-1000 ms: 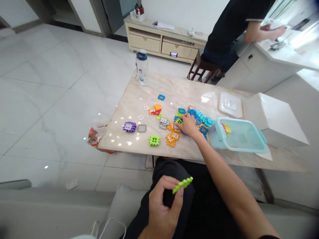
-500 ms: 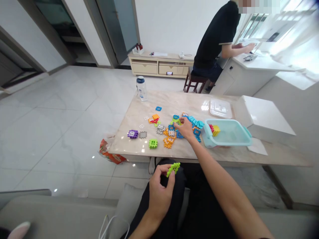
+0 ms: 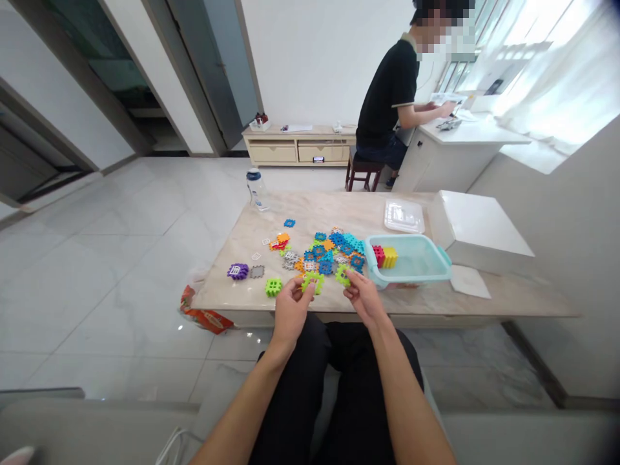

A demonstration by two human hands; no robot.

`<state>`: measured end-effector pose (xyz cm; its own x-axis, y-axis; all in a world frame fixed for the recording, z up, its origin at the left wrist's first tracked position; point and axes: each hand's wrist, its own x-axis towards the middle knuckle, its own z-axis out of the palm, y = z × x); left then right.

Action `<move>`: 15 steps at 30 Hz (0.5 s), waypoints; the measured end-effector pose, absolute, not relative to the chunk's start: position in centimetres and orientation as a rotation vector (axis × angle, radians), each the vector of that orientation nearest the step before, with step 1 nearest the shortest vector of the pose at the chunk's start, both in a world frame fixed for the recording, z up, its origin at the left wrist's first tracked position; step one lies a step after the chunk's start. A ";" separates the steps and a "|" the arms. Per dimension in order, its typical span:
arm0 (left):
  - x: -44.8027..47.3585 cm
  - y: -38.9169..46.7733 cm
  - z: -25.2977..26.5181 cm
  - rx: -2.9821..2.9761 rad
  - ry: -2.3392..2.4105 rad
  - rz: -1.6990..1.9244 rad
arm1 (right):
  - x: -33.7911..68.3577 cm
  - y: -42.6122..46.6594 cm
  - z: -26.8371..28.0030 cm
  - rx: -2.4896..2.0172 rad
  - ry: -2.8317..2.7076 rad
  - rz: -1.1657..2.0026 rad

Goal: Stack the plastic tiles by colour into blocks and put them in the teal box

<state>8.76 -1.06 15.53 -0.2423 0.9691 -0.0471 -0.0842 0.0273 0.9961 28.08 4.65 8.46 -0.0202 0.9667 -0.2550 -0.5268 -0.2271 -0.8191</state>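
Where 2 hands (image 3: 291,312) (image 3: 365,299), 2 green tiles (image 3: 319,283) (image 3: 340,278).

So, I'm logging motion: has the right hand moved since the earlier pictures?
Yes: against the table, the right hand moved from the pile toward the near edge.

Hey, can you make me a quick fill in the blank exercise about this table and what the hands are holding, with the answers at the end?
The interlocking tile in the left hand and the one in the right hand are both lime ____.
Inside the plastic tub, red tiles stand beside ____ ones.
The water bottle has a cap coloured dark ____.
In the picture, the purple tiles lie to the ____ of the flat grey tile.
Missing words: green; yellow; blue; left.
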 end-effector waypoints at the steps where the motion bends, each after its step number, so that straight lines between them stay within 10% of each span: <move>1: 8.8 -0.8 15.3 0.962 1.344 1.412 | 28.1 4.2 8.8 -0.923 -0.609 1.609; 15: 9.8 -1.9 13.8 0.853 1.319 1.519 | 23.8 1.8 10.5 -0.946 -1.205 1.491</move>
<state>9.84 -1.95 13.82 -0.3359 0.9396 -0.0650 -0.1966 -0.0024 0.9805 23.83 1.84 10.47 -0.2360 0.9718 0.0010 -0.2048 -0.0487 -0.9776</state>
